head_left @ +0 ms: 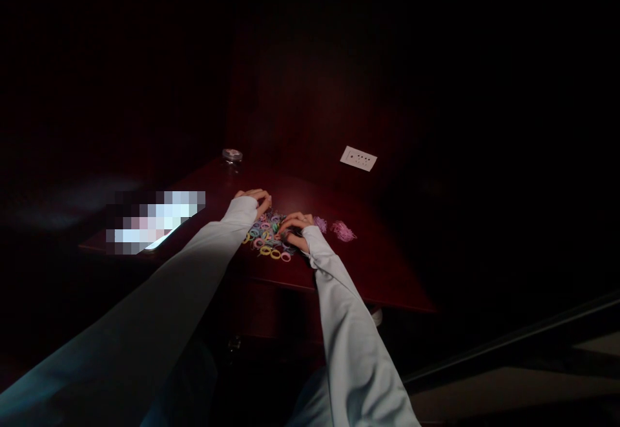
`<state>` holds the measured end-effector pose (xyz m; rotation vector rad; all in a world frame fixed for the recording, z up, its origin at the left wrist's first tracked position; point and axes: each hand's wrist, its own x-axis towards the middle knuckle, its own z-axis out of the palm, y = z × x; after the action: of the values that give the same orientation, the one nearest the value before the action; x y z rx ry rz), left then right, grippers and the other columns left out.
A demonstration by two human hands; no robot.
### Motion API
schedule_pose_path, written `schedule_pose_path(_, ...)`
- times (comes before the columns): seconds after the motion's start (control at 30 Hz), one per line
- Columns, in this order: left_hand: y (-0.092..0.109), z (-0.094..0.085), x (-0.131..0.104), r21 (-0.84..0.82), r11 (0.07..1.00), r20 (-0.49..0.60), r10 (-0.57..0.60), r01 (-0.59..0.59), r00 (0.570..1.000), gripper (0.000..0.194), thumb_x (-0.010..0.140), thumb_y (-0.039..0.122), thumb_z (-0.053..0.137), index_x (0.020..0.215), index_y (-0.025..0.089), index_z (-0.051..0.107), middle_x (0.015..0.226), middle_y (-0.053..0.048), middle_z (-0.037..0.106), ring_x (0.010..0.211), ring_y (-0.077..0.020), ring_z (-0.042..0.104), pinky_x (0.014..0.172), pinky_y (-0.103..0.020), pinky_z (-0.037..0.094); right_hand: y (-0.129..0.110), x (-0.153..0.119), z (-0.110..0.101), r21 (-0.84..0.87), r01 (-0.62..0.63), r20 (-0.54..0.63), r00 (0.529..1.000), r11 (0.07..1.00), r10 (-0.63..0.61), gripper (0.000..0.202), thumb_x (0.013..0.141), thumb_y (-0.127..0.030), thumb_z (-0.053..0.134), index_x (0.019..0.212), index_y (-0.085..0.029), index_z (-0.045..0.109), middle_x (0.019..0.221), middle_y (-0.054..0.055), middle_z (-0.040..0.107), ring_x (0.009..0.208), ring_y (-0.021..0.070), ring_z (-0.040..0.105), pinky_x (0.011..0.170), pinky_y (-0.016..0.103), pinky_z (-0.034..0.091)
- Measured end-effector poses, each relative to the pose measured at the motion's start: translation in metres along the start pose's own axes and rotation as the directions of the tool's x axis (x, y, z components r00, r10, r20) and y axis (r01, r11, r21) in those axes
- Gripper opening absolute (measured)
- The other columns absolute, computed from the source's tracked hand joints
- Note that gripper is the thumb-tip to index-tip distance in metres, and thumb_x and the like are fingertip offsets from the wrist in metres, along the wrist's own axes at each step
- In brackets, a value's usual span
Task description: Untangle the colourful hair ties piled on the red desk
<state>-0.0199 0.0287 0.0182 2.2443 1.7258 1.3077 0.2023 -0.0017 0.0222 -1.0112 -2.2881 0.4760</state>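
A loose pile of small hair ties (pixel 265 243) in yellow, pink, blue and green lies on the dark red table (pixel 382 278). At the pile's far left edge is my left hand (pixel 256 198), its fingers bent and drawn together; what they hold, if anything, is too small to tell. My right hand (pixel 299 224) reaches over the pile's right side. Its thumb and fingertips come together low among the ties, and I cannot make out what is between them. A purple bundle (pixel 320 223) and a pink bundle of thin bands (pixel 344 230) lie just right of that hand.
On the left of the table lies a lit, blurred-out screen (pixel 169 223). A clear round container (pixel 232 156) stands at the back left corner. A white socket plate (pixel 358 158) is on the panel behind. The surroundings are very dark.
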Motion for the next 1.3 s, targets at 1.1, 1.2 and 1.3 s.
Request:
schedule_pose_path(1.1, -0.006, 0.005, -0.001, -0.044, 0.988, 0.12, 0.156, -0.151, 0.981, 0.03, 0.094, 0.036, 0.047, 0.078, 0.023, 0.069, 0.086, -0.002, 0.074, 0.081, -0.0188, 0.063, 0.082, -0.033, 0.04, 0.007, 0.007, 0.013, 0.004, -0.003, -0.057, 0.998, 1.0, 0.003, 0.016, 0.086, -0.041, 0.08, 0.084, -0.026, 0.079, 0.105, 0.003, 0.074, 0.107, 0.0214, 0.052, 0.101, 0.036, 0.034)
schedule_pose_path(1.2, -0.006, 0.006, -0.003, -0.093, 0.971, 0.161, 0.231, -0.218, 0.959, 0.031, 0.094, 0.04, 0.047, 0.081, 0.022, 0.069, 0.084, -0.001, 0.072, 0.078, -0.0178, 0.061, 0.079, -0.032, 0.04, 0.009, 0.009, 0.01, 0.015, -0.002, -0.117, 0.993, 1.0, 0.004, 0.019, 0.09, -0.044, 0.075, 0.086, -0.026, 0.079, 0.1, 0.004, 0.075, 0.105, 0.0217, 0.054, 0.1, 0.037, 0.036)
schedule_pose_path(1.3, -0.006, 0.008, -0.003, -0.137, 0.959, 0.164, 0.268, -0.247, 0.949, 0.032, 0.094, 0.044, 0.048, 0.083, 0.022, 0.069, 0.08, -0.001, 0.068, 0.071, -0.0166, 0.057, 0.075, -0.031, 0.041, 0.01, 0.008, 0.007, 0.032, -0.025, -0.151, 0.988, 0.999, 0.029, 0.027, 0.093, -0.05, 0.069, 0.088, -0.026, 0.079, 0.096, 0.005, 0.075, 0.104, 0.0223, 0.054, 0.098, 0.037, 0.039)
